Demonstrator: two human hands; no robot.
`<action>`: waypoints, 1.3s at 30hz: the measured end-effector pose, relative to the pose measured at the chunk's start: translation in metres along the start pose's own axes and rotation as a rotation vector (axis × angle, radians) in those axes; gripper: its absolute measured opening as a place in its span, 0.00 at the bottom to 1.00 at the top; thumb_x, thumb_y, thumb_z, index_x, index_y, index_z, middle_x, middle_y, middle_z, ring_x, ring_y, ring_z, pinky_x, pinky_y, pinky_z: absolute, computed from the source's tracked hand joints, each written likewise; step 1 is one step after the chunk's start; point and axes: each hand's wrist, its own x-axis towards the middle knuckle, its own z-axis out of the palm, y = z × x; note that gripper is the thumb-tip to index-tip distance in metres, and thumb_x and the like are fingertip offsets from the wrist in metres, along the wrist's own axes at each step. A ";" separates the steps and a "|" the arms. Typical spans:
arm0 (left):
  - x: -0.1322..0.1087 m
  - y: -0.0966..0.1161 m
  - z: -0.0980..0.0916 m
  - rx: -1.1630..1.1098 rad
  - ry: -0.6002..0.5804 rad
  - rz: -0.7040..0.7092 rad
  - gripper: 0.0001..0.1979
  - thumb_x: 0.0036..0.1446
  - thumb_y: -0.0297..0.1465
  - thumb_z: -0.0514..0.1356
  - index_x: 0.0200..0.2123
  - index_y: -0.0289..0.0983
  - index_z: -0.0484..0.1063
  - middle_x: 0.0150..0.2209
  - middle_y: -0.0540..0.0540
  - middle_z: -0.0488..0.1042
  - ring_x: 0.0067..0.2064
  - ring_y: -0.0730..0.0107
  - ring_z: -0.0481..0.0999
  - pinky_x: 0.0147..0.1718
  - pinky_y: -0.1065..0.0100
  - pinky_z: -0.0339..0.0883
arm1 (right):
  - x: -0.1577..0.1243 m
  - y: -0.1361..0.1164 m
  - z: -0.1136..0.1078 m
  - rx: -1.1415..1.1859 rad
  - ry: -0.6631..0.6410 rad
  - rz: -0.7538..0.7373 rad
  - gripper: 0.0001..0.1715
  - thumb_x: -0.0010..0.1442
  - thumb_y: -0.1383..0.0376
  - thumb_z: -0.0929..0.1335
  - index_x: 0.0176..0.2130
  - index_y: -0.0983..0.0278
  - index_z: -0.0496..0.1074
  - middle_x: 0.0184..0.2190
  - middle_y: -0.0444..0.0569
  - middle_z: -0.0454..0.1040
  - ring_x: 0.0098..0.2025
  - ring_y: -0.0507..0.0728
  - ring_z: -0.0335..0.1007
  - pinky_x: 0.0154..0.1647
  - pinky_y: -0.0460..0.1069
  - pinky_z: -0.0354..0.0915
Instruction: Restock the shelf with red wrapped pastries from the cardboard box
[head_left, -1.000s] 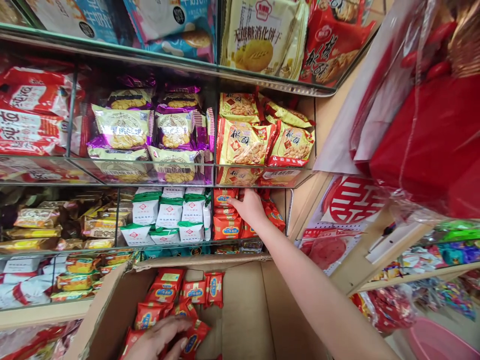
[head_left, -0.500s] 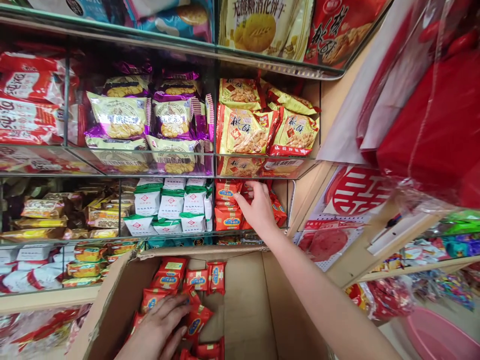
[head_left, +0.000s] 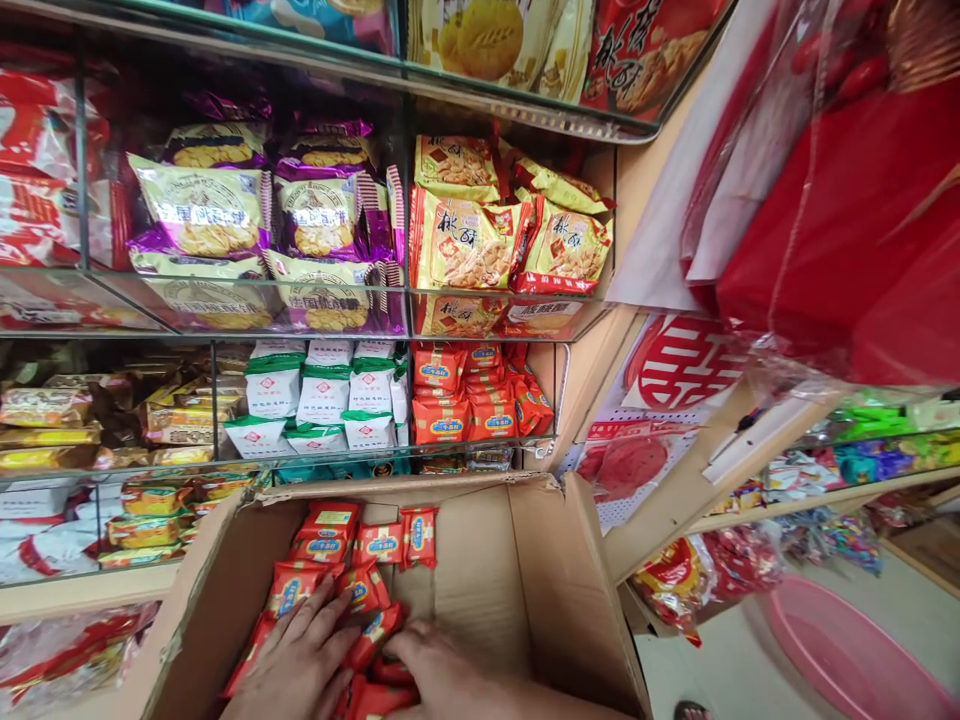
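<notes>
Both of my hands are down inside an open cardboard box [head_left: 487, 590] of small red snack packets [head_left: 379, 545]. My left hand [head_left: 296, 660] lies flat on the packets with its fingers stretched out and spread. My right hand [head_left: 442, 665] rests beside it, fingers curled down onto red packets at the box's near side; whether it grips one is hidden. On the glass shelf just above the box stands a stack of the same orange-red packets [head_left: 480, 400].
Glass shelves [head_left: 300, 325] hold green-and-white packets [head_left: 322, 400], purple-and-yellow biscuit bags [head_left: 262, 225] and yellow-red biscuit bags [head_left: 510, 240]. A wooden rack [head_left: 697, 480] with red goods stands to the right. A pink basin [head_left: 847, 660] sits on the floor at lower right.
My right hand has left the orange-red stack on the shelf and come down into the box beside my left hand. The view has tilted downward a little.
</notes>
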 end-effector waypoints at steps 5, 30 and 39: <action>0.003 -0.009 -0.005 -0.049 -0.100 0.076 0.16 0.51 0.35 0.56 0.44 0.49 0.73 0.51 0.46 0.73 0.58 0.50 0.63 0.51 0.49 0.62 | -0.002 -0.010 0.001 -0.058 -0.033 0.055 0.33 0.36 0.52 0.75 0.41 0.64 0.69 0.45 0.53 0.68 0.47 0.62 0.62 0.49 0.53 0.59; 0.068 0.079 -0.087 -1.823 -0.086 -0.680 0.12 0.44 0.32 0.66 0.35 0.37 0.73 0.32 0.51 0.78 0.33 0.73 0.77 0.33 0.71 0.73 | -0.039 -0.049 -0.113 0.942 0.541 0.034 0.14 0.48 0.63 0.71 0.37 0.63 0.69 0.26 0.41 0.73 0.27 0.48 0.68 0.30 0.44 0.64; 0.065 0.089 -0.093 -1.995 -0.067 -0.554 0.18 0.50 0.37 0.61 0.45 0.41 0.68 0.51 0.45 0.72 0.50 0.61 0.72 0.50 0.57 0.65 | -0.046 -0.066 -0.110 0.498 0.712 -0.177 0.04 0.53 0.70 0.67 0.30 0.61 0.67 0.43 0.49 0.74 0.49 0.56 0.67 0.51 0.53 0.62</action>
